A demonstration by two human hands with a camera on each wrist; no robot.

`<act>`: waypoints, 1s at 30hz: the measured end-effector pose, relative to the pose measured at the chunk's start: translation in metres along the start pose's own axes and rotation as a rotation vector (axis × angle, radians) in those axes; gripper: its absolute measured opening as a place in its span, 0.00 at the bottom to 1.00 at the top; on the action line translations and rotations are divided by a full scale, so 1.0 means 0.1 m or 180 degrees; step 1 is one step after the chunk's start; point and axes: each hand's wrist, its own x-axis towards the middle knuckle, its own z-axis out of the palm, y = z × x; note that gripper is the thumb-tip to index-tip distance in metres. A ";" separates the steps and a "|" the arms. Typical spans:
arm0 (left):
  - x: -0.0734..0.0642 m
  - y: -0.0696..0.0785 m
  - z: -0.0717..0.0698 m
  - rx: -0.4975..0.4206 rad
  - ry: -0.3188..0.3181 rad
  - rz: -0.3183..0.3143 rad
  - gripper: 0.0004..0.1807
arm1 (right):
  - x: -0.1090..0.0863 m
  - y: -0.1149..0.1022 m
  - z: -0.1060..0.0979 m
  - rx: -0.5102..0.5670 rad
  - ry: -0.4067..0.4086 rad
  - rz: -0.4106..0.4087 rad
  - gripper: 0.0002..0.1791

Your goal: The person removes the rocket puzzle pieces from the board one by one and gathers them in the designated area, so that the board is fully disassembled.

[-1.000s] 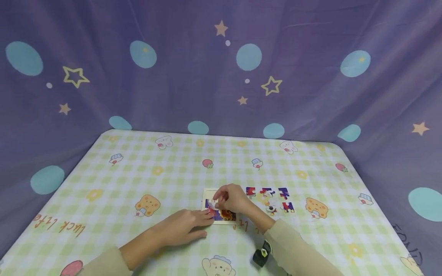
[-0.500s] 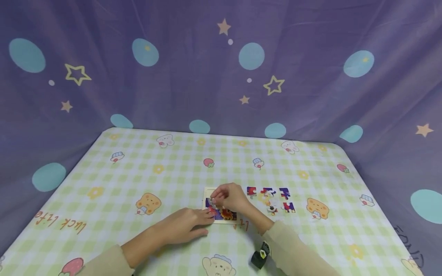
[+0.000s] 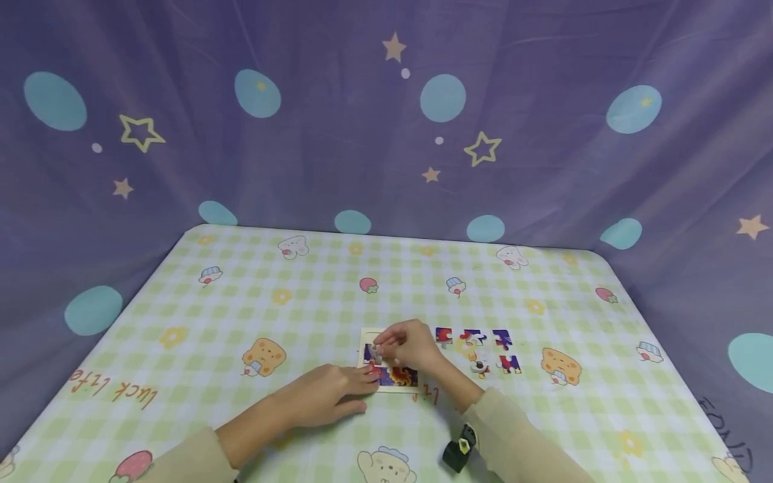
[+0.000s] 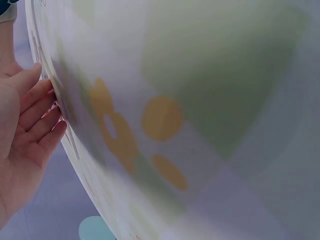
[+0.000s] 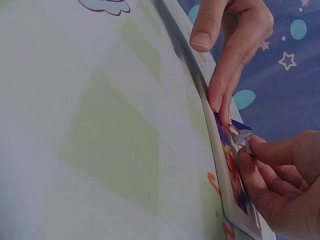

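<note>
A small jigsaw board (image 3: pixel 386 390) with a pale frame lies on the table, its lower part filled with a colourful picture. My left hand (image 3: pixel 329 392) rests with its fingers fairly straight on the board's left side; the right wrist view shows those fingertips (image 5: pixel 218 102) on the picture's edge. Over the board's upper part, my right hand (image 3: pixel 413 345) pinches a grey-and-white jigsaw piece (image 5: pixel 243 140) between thumb and forefinger. In that view the piece is tilted, close against the picture. The right hand hides the board's upper right part in the head view.
Several loose jigsaw pieces (image 3: pixel 474 337) lie in two rows right of the board. A black device (image 3: pixel 457 453) sits at the right sleeve. The checked tablecloth (image 3: pixel 241 416) covers the table, whose far edge meets a purple curtain (image 3: pixel 338 154).
The right hand has made only small finger movements over the board, still pinching the piece. The left hand has stayed on the board. The whole head view has shifted slightly.
</note>
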 end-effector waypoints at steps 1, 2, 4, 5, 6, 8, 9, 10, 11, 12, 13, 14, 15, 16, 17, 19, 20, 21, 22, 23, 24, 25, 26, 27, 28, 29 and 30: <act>0.00 0.00 0.00 0.0001 -0.0001 -0.0001 0.19 | 0.00 0.00 0.00 -0.0010 0.0023 -0.0008 0.02; 0.00 0.00 0.00 0.0005 -0.0001 -0.0002 0.19 | -0.01 0.01 -0.01 -0.0013 0.0040 -0.0018 0.03; 0.00 0.00 0.01 0.0012 -0.0003 0.0000 0.19 | -0.02 0.01 -0.02 0.0001 0.0044 -0.0013 0.03; 0.00 0.00 0.01 0.0017 -0.0003 0.0000 0.19 | -0.03 0.01 -0.04 0.0017 0.0040 -0.0004 0.03; 0.00 0.00 0.01 0.0019 0.0000 0.0002 0.19 | -0.04 0.01 -0.05 0.0020 0.0036 0.0002 0.03; 0.00 0.00 0.00 0.0021 0.0006 0.0002 0.19 | -0.06 0.02 -0.08 0.0052 0.0028 0.0023 0.03; 0.00 0.00 0.00 0.0017 0.0007 -0.0003 0.19 | -0.07 0.02 -0.09 0.0072 0.0027 0.0036 0.03; 0.00 0.01 0.00 0.0012 0.0010 -0.0010 0.19 | -0.09 0.03 -0.11 0.0081 0.0028 0.0036 0.03; 0.00 0.01 0.00 0.0007 0.0012 -0.0017 0.19 | -0.10 0.03 -0.12 0.0101 0.0028 0.0061 0.03; 0.00 0.01 0.00 -0.0005 0.0011 -0.0029 0.19 | -0.11 0.04 -0.13 0.0102 0.0027 0.0073 0.03; 0.00 0.01 0.00 -0.0014 0.0006 -0.0039 0.19 | -0.12 0.05 -0.14 0.0118 0.0026 0.0089 0.03; 0.00 0.02 0.00 -0.0021 0.0001 -0.0051 0.19 | -0.13 0.06 -0.16 0.0129 0.0026 0.0096 0.04; 0.00 0.02 0.00 -0.0036 -0.0008 -0.0068 0.19 | -0.14 0.07 -0.17 0.0135 0.0021 0.0105 0.04; -0.01 0.02 0.00 -0.0048 -0.0016 -0.0082 0.19 | -0.15 0.09 -0.18 0.0140 0.0018 0.0114 0.04; 0.00 0.02 0.00 -0.0055 -0.0022 -0.0093 0.19 | -0.17 0.10 -0.19 0.0163 0.0015 0.0132 0.04; -0.01 0.03 0.00 -0.0078 -0.0034 -0.0109 0.19 | -0.19 0.12 -0.21 0.0193 0.0012 0.0140 0.04; -0.01 0.03 0.00 -0.0084 -0.0037 -0.0117 0.19 | -0.20 0.13 -0.22 0.0202 0.0011 0.0145 0.05; -0.01 0.03 0.00 -0.0088 -0.0041 -0.0122 0.19 | -0.21 0.13 -0.24 0.0212 0.0016 0.0164 0.05; -0.01 0.03 -0.01 -0.0088 -0.0039 -0.0121 0.19 | -0.22 0.14 -0.25 0.0216 0.0027 0.0181 0.05; -0.01 0.03 -0.01 -0.0081 -0.0037 -0.0117 0.19 | -0.24 0.15 -0.26 0.0217 0.0037 0.0194 0.05; -0.01 0.03 0.00 -0.0074 -0.0036 -0.0113 0.19 | -0.25 0.16 -0.27 0.0213 0.0047 0.0210 0.05; -0.01 0.03 0.00 -0.0056 -0.0031 -0.0105 0.19 | -0.26 0.17 -0.28 0.0199 0.0061 0.0219 0.05; -0.01 0.03 0.00 -0.0038 -0.0028 -0.0100 0.19 | -0.28 0.17 -0.29 0.0189 0.0074 0.0222 0.05; -0.01 0.03 0.00 -0.0024 -0.0023 -0.0094 0.19 | -0.29 0.18 -0.30 0.0176 0.0090 0.0230 0.05; -0.01 0.03 0.00 -0.0012 -0.0017 -0.0087 0.19 | -0.31 0.18 -0.32 0.0152 0.0109 0.0215 0.05; -0.01 0.03 0.00 -0.0003 -0.0017 -0.0084 0.19 | -0.32 0.18 -0.33 0.0143 0.0126 0.0222 0.05; -0.01 0.03 0.00 -0.0004 -0.0018 -0.0087 0.19 | -0.33 0.18 -0.34 0.0137 0.0143 0.0235 0.05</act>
